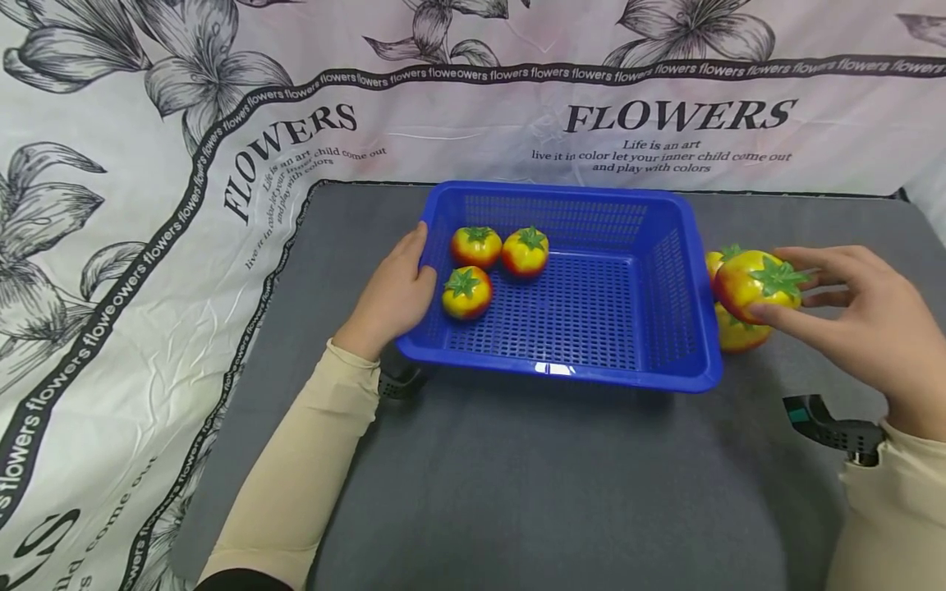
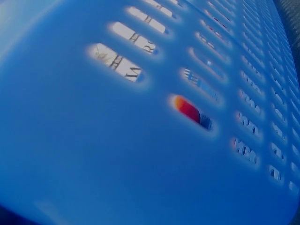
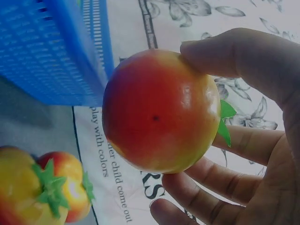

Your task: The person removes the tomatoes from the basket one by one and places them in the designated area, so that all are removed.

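Right grip (image 1: 872, 322) pinches fruit (image 1: 752, 283), right of basket (image 1: 628, 376); left grip (image 1: 395, 283) holds basket; likely loading, next needs lift-in, release.

Head: above fingers (image 1: 828, 260), facing forward-down. Left wrist: tight on basket wall (image 2: 117, 140). Right wrist: close on fruit (image 3: 159, 112) in fingers; head shares both.

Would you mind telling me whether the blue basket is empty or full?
Neither: three fruits lie inside the blue basket, with bare space beside them.

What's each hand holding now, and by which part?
Right hand: a red-yellow fruit, pinched by its sides near the green leaves. Left hand: the blue basket, by its left end.
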`<action>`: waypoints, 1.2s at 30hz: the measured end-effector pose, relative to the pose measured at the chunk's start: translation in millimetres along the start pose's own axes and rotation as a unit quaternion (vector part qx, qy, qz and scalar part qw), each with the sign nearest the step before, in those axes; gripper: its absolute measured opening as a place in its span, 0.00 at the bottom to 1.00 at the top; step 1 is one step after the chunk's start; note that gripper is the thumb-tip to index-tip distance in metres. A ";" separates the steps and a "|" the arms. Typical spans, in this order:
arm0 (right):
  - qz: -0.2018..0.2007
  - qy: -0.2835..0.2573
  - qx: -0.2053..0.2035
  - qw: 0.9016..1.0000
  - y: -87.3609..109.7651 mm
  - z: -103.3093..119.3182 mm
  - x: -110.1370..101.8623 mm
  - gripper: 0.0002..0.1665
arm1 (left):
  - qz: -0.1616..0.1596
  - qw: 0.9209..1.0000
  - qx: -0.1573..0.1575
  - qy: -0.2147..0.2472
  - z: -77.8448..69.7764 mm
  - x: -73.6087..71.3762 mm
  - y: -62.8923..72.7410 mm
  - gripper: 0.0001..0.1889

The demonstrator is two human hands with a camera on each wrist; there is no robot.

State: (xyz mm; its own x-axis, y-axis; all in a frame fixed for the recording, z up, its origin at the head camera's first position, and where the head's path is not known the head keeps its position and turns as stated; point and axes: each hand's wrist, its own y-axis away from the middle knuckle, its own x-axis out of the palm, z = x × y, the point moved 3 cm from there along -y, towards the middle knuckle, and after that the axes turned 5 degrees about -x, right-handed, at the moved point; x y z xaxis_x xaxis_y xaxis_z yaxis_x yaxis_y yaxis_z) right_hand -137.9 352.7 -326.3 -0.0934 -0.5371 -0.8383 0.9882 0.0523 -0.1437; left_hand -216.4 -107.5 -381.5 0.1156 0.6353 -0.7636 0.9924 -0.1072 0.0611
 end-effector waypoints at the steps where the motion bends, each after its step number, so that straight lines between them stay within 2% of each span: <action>1: 0.000 0.002 0.001 1.000 1.8 -1.8 0.8 0.41 | 0.000 1.000 0.000 0.000 0.1 0.0 0.1 0.36; 11: -0.014 0.010 0.008 1.000 21.4 -30.6 6.9 0.40 | -0.002 1.000 0.002 0.001 0.4 -0.9 -0.3 0.35; 17: -0.004 0.003 0.000 1.000 33.3 -41.9 10.4 0.40 | 0.001 1.000 0.001 0.003 -0.1 -0.9 0.2 0.35; 27: 0.036 0.009 -0.019 0.999 41.8 -49.0 18.1 0.39 | 0.007 1.000 -0.011 0.004 -1.6 -1.8 3.2 0.35; 36: 0.121 -0.001 -0.044 0.992 46.6 -53.5 25.8 0.39 | 0.005 1.000 -0.007 0.005 1.6 -1.8 1.5 0.35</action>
State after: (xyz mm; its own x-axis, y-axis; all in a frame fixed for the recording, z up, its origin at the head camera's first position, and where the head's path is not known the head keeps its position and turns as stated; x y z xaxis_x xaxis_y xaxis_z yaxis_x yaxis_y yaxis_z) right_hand -100.7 386.3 -382.7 0.1456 -0.5023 -0.8523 0.9674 0.2527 0.0163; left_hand -215.2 -110.1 -381.1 0.1267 0.6412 -0.7568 0.9915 -0.1040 0.0779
